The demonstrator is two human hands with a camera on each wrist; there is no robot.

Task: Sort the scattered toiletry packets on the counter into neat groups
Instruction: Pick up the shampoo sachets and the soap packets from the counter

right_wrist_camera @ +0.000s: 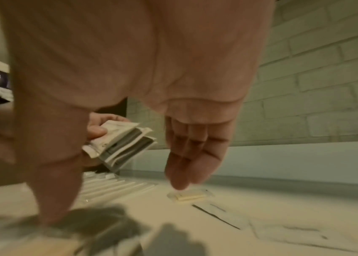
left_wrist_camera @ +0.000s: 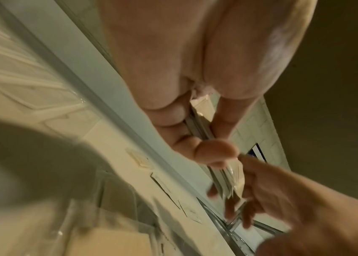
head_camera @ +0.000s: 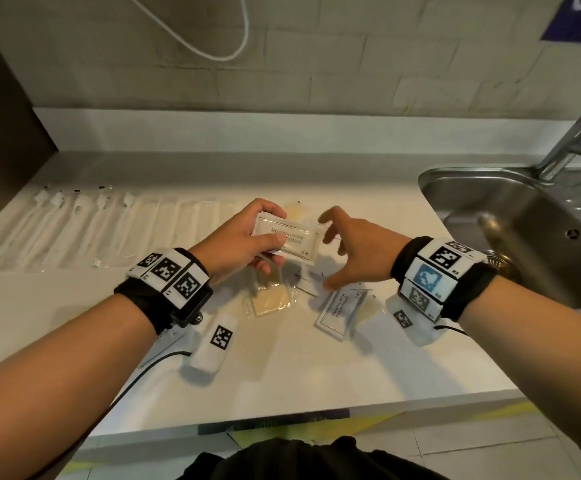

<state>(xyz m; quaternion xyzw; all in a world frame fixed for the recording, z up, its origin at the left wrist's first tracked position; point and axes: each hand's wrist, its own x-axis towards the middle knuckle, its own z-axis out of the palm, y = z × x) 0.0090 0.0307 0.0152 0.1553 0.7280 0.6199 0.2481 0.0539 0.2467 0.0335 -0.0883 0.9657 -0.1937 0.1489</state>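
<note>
My left hand point(head_camera: 247, 237) grips a small stack of white shampoo-with-conditioner packets point(head_camera: 290, 239) above the counter; the same stack point(right_wrist_camera: 121, 141) shows edge-on in the right wrist view. My right hand point(head_camera: 344, 251) hovers just right of it, fingers spread and straight, holding nothing. Below the hands lie a clear-wrapped soap bar point(head_camera: 271, 301), another shampoo packet point(head_camera: 342, 311) and a white sachet point(head_camera: 304, 279). A further soap packet point(head_camera: 296, 209) lies behind the stack.
A row of wrapped toothbrushes point(head_camera: 74, 230) lies along the counter's left. A steel sink point(head_camera: 524, 216) with a tap point(head_camera: 573, 143) sits at the right. The white counter point(head_camera: 282, 375) ends at a front edge near my body; a tiled wall rises behind.
</note>
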